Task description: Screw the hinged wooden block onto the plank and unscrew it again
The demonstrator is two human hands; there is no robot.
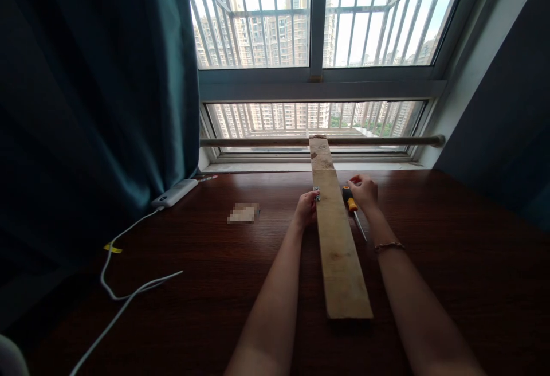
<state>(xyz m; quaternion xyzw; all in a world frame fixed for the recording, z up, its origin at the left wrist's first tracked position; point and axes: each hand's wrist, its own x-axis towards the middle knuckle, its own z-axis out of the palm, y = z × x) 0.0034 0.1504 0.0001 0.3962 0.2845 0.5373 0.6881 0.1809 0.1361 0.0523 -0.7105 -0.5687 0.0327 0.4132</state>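
Note:
A long wooden board point(339, 244) lies on the dark brown table, its far end reaching the rail by the window. At its left edge, my left hand point(306, 208) is closed on a small shiny metal plate point(317, 194), which looks like a hinge and sits against the board's side. My right hand point(365, 191) is just right of the board with fingertips pinched together; anything between them is too small to make out. Below those fingers lies a screwdriver point(352, 204) with a black and yellow handle, its shaft pointing toward me.
Left of the board is a small blurred pale item point(243, 214). A white power strip point(176, 192) with a white cable point(129, 298) lies by the blue curtain point(172, 106). A metal rail point(387, 141) crosses in front of the window at the table's far edge.

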